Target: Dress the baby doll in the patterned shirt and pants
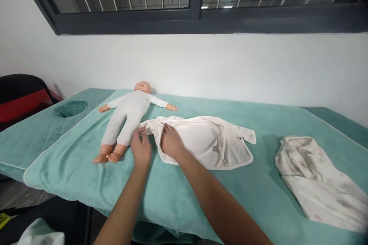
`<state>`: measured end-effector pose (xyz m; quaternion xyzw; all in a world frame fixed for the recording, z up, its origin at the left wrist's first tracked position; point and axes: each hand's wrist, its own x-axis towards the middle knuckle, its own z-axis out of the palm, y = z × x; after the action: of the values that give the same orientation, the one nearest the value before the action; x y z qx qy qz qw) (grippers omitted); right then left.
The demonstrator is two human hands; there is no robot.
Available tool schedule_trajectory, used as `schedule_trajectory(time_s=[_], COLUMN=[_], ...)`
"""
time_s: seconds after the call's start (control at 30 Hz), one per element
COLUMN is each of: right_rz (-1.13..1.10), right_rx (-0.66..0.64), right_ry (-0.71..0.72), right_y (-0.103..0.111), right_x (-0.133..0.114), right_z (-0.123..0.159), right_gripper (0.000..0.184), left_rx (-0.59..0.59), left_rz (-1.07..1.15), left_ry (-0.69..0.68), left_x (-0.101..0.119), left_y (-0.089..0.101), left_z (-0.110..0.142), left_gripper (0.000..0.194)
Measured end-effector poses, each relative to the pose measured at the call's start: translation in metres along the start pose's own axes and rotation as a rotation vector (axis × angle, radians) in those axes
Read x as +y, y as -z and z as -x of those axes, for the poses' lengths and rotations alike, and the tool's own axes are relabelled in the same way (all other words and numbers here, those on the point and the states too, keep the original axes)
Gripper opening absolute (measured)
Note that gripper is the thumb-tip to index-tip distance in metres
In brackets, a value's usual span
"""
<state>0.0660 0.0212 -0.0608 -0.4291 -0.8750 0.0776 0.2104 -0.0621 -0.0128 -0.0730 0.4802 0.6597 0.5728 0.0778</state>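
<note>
A baby doll [126, 116] in a white bodysuit lies on its back on a teal towel [86, 153], arms spread. Beside it to the right lies a white baby garment [212, 141], spread flat. My left hand [140, 147] pinches the garment's left edge near the doll's legs. My right hand [171, 141] rests on the same edge with its fingers curled into the fabric. Both forearms reach in from the bottom of the view.
A second patterned white cloth [313, 180] lies crumpled at the right of the teal bed [258, 199]. A face hole [70, 108] opens at the bed's left end. A white wall and dark window run behind. A black and red chair [20, 99] stands at left.
</note>
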Motion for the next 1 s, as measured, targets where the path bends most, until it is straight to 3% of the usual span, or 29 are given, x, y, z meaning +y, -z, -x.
schedule_trajectory(time_s=[0.07,0.13,0.37,0.47,0.57,0.63,0.7,0.87,1.0], right_rz=[0.014,0.053,0.2,0.239,0.256,0.254,0.245,0.247,0.226], right_rx=[0.049,0.057,-0.07,-0.095,-0.094,-0.087,-0.077,-0.037,-0.079], right_ry=[-0.036,-0.111,-0.354,-0.417,-0.451,-0.484,-0.518,-0.501,-0.262], right_y=[0.008,0.017,0.05,0.056,0.053,0.049,0.047,0.048,0.043], right_x=[0.01,0.027,0.092,0.105,0.113,0.119,0.126,0.127,0.101], right_z=[0.008,0.022,0.08,0.081,0.066,0.053,0.043,0.039,0.04], right_gripper=[0.038,0.044,0.057,0.062,0.062,0.065,0.068,0.064,0.049], left_rx=[-0.021,-0.076,-0.142,-0.259,-0.418,-0.535,-0.56,-0.329,-0.256], left_rz=[0.048,0.024,-0.108,-0.176,-0.236,-0.291,-0.371,-0.56,-0.542], left_ry=[-0.079,-0.249,-0.796,-0.983,-1.084,-1.096,-1.049,-0.767,-0.682], left_x=[0.002,0.006,0.021,0.026,0.033,0.036,0.036,0.031,0.028], left_y=[0.002,0.002,0.012,0.016,0.015,0.014,0.011,0.007,0.003], left_z=[0.003,0.007,0.033,0.046,0.055,0.057,0.058,0.057,0.057], left_gripper=[0.024,0.026,0.021,0.023,0.024,0.022,0.02,0.02,0.026])
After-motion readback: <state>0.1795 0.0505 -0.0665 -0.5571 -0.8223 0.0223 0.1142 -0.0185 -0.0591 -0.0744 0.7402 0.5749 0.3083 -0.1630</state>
